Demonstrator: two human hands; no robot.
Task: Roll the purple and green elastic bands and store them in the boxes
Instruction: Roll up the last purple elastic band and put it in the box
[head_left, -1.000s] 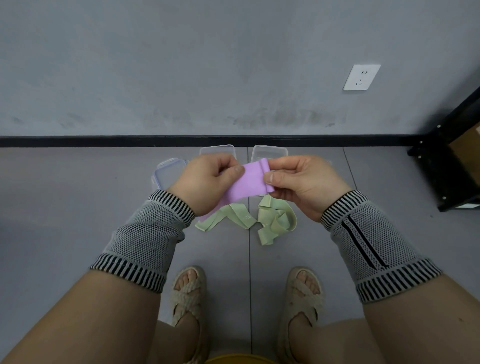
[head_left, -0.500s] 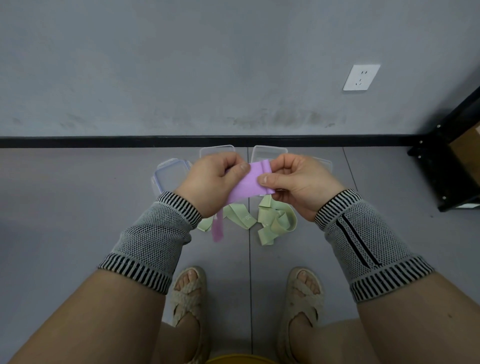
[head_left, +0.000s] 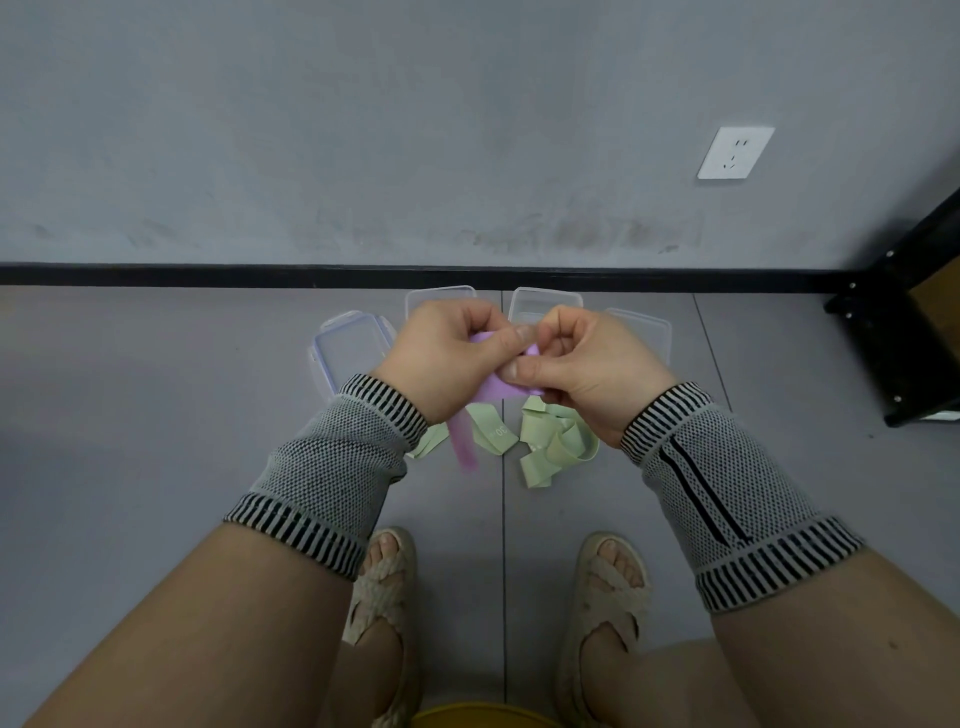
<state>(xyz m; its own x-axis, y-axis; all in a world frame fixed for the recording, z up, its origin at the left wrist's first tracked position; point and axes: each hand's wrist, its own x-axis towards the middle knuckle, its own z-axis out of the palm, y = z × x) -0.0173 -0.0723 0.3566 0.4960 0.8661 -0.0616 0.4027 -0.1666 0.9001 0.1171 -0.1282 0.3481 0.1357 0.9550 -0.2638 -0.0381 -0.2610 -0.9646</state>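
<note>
Two grey floor tiles meet in a seam (head_left: 503, 499) running from the frame's bottom toward the wall, between my sandalled feet. Across the upper half stands a grey scuffed wall (head_left: 363, 130) with a black skirting strip (head_left: 363, 275) at its foot and a white socket (head_left: 735, 152) at upper right; a black shelf frame (head_left: 893, 332) sits at the right edge.

At mid-frame my left hand (head_left: 447, 358) and right hand (head_left: 582, 364) are brought together, fingertips meeting, both pinching the purple band (head_left: 493, 387). Its upper end is bunched between my thumbs and fingers; how far it is rolled I cannot tell. The loose tail hangs from below my left hand, long axis nearly vertical in the frame, tip pointing toward the bottom.

On the floor just below my hands lie the green bands (head_left: 550, 447) in a loose crumpled heap either side of the seam. Beyond my hands, near the skirting, sit the clear boxes (head_left: 545, 304) side by side, with a blue-edged lid (head_left: 348, 345) to their left and another clear piece (head_left: 647, 332) on the right.
</note>
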